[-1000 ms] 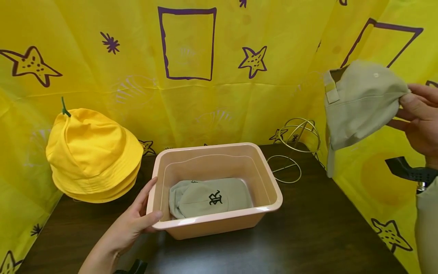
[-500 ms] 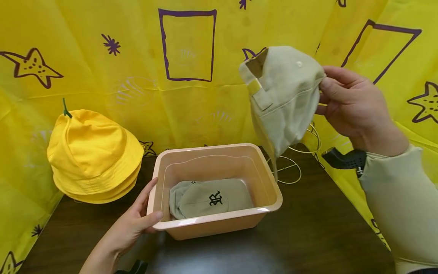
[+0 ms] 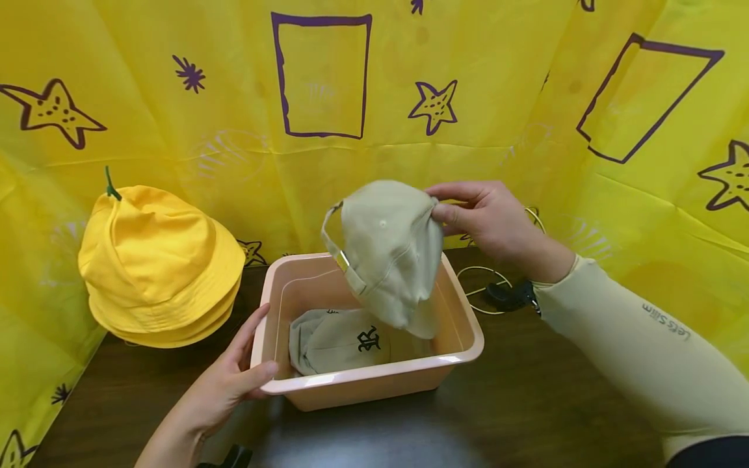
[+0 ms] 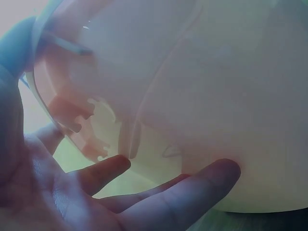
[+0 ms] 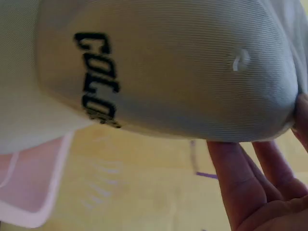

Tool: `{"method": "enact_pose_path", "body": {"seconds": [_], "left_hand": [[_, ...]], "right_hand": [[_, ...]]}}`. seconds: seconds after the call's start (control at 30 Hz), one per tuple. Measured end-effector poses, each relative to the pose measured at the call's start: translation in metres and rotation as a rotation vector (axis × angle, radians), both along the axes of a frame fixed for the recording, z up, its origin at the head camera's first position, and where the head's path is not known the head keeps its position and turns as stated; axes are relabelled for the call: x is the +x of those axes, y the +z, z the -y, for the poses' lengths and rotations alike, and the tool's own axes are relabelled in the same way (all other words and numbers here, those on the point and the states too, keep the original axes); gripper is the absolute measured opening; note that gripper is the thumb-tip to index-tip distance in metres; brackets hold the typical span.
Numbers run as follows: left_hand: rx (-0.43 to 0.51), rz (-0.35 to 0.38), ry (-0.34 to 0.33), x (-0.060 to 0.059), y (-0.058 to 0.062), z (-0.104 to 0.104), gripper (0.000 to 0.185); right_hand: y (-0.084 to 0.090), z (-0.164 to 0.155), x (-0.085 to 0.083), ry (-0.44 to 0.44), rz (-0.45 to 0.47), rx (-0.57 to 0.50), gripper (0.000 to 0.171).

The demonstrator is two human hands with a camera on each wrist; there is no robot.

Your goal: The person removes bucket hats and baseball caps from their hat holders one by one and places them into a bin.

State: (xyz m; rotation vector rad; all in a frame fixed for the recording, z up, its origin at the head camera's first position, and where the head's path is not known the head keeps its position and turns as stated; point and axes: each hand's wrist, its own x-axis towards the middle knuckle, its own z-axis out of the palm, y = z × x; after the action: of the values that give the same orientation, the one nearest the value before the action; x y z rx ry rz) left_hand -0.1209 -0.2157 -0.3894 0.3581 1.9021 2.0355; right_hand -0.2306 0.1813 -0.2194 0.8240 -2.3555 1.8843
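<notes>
My right hand (image 3: 488, 218) pinches the crown of a beige baseball cap (image 3: 389, 247). The cap hangs brim-down, its lower part within the mouth of a pink plastic basin (image 3: 374, 385). Dark lettering (image 5: 98, 79) shows on its front in the right wrist view. Inside the basin lies another beige cap (image 3: 339, 341) with a black emblem; the hanging cap hides part of it. At the basin's left end, my left hand (image 3: 236, 364) grips the rim, thumb over the front corner. In the left wrist view its fingers (image 4: 183, 197) lie against the outer wall.
A stack of yellow bucket hats (image 3: 160, 266), the top one with a green stem, stands left of the basin. A gold wire stand (image 3: 491, 309) is behind the right forearm. Yellow patterned cloth (image 3: 318, 175) hangs behind the dark wooden table (image 3: 526, 416).
My right hand has carried the cap leftward from the far right, then down into the basin's mouth. The left hand and the basin have stayed in place.
</notes>
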Motion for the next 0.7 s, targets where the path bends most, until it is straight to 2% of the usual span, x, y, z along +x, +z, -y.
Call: {"method": "enact_pose_path", "body": {"seconds": [0.1,0.23,0.43,0.7], "left_hand": [[-0.002,0.01,0.0,0.0,0.0,0.0,0.088],[-0.004,0.023,0.007,0.0,0.001,-0.001,0.088],[0.009,0.018,0.0,-0.001,-0.001,-0.002,0.088],[0.005,0.007,0.004,-0.001,-0.001,-0.001,0.088]], "right_hand": [[-0.013,0.004,-0.001,-0.002,-0.053,0.233,0.026],[-0.03,0.011,-0.004,0.02,-0.098,0.448,0.023],[-0.051,0.021,-0.009,0.07,-0.111,0.547,0.023],[-0.053,0.027,-0.009,0.133,-0.201,0.643,0.023]]}}
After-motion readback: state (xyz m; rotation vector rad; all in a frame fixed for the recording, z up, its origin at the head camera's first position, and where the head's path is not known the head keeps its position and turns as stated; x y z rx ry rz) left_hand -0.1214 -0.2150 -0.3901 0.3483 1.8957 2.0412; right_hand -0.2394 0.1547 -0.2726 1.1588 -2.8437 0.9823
